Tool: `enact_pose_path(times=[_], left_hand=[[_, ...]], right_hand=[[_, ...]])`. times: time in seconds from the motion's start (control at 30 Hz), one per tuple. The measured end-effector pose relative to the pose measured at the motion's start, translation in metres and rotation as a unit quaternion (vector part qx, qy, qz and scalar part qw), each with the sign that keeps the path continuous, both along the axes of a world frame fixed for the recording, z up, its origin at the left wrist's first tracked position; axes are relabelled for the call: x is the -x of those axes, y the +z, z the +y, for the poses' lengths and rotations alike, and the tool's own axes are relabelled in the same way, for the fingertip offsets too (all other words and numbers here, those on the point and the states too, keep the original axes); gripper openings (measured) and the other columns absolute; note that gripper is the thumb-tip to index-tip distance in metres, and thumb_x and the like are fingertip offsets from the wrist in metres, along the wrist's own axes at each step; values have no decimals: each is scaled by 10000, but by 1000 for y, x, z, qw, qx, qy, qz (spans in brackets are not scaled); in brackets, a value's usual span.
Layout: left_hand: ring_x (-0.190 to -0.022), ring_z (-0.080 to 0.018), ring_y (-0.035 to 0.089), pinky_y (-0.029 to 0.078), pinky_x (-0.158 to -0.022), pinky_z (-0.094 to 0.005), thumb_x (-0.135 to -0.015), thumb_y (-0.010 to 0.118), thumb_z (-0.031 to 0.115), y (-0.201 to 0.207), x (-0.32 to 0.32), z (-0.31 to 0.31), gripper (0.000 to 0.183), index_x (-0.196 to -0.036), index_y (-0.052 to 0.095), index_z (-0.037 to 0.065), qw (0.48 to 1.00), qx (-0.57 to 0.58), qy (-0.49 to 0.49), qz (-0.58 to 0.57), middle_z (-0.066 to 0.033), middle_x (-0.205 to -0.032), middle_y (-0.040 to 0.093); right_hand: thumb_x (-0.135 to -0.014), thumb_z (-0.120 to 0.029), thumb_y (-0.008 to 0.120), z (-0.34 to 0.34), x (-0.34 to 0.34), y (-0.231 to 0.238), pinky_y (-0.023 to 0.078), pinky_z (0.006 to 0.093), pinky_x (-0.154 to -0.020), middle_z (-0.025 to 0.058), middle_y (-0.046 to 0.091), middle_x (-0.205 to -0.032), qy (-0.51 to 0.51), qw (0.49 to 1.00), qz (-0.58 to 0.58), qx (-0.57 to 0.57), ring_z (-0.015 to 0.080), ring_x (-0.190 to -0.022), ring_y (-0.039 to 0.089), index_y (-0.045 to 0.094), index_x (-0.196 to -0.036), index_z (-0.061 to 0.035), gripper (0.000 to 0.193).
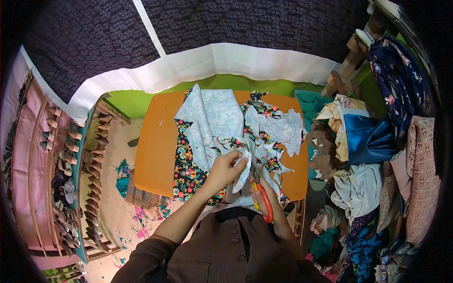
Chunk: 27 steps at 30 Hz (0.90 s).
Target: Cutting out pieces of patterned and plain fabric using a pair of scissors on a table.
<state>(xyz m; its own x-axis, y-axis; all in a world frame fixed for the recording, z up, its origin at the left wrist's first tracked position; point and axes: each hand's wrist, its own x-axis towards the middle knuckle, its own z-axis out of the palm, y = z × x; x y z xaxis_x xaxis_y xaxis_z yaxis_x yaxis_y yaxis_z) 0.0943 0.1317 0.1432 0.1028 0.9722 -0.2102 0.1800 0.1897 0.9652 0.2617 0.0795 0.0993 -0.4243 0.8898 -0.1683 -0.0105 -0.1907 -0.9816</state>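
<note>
My left hand (227,169) pinches a narrow pale fabric strip (241,175) between thumb and fingers, over the near side of the orange table. Just right of it, my right hand (259,194) grips scissors (267,203) with red and yellow handles. Their blades point away from me, beside the strip; whether they are cutting cannot be told. Beyond the hands, a large black floral fabric (184,177) lies partly folded, its pale blue-white reverse (218,111) facing up. Jagged cut pieces of the same cloth (278,126) are heaped at its right.
The orange table (153,141) has rounded corners. On the right, folded and hanging cloths crowd close, among them a shiny blue one (370,139) and a white one (361,186). Racks of shoe lasts (94,181) stand left. Scraps (141,217) litter the floor. A dark patterned curtain (255,28) hangs ahead.
</note>
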Motion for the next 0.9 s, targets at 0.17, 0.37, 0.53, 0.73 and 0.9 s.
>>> enact_pose_path(times=[0.17, 0.37, 0.53, 0.73, 0.9], left_hand=[[-488, -17, 378, 296, -432, -196, -838, 540, 182, -4, 0, 1, 174, -801, 538, 12, 999, -14, -7, 40, 42, -543, 439], [-494, -18, 384, 305, -445, -195, -841, 537, 191, -9, 4, 2, 189, -799, 535, 6, 999, -9, -10, 37, 42, -552, 443], [-516, -22, 397, 314, -456, -195, -843, 535, 193, -14, 6, 3, 188, -795, 531, 11, 999, -3, 9, 37, 38, -576, 459], [-580, -34, 451, 360, -507, -193, -847, 529, 191, -17, 3, 5, 178, -823, 523, 15, 998, 4, 32, -47, 16, -643, 510], [-648, -43, 483, 393, -565, -207, -846, 531, 190, -30, -2, 6, 173, -859, 522, 17, 991, 31, 45, -123, 7, -718, 542]], right_hand=[[-779, -534, 510, 4, -1, -12, 284, 157, -482, -19, 389, -694, -29, 999, 1, -36, 30, -555, 353, 422, -1043, -53, 556], [-815, -448, 518, 2, -4, 1, 279, 146, -456, -25, 405, -661, -42, 999, -1, -20, 23, -513, 351, 453, -975, -49, 435], [-845, -372, 504, 5, -8, -5, 307, 158, -456, -20, 410, -655, -54, 998, -1, 24, 32, -510, 368, 448, -972, -49, 352], [-801, -290, 597, 11, 3, -14, 372, 199, -558, -20, 446, -674, -137, 988, 37, 64, 68, -605, 451, 464, -994, -49, 336], [-766, -205, 642, 23, 11, -29, 389, 203, -572, 6, 462, -748, -183, 983, 3, 32, 73, -616, 452, 432, -1022, -44, 369]])
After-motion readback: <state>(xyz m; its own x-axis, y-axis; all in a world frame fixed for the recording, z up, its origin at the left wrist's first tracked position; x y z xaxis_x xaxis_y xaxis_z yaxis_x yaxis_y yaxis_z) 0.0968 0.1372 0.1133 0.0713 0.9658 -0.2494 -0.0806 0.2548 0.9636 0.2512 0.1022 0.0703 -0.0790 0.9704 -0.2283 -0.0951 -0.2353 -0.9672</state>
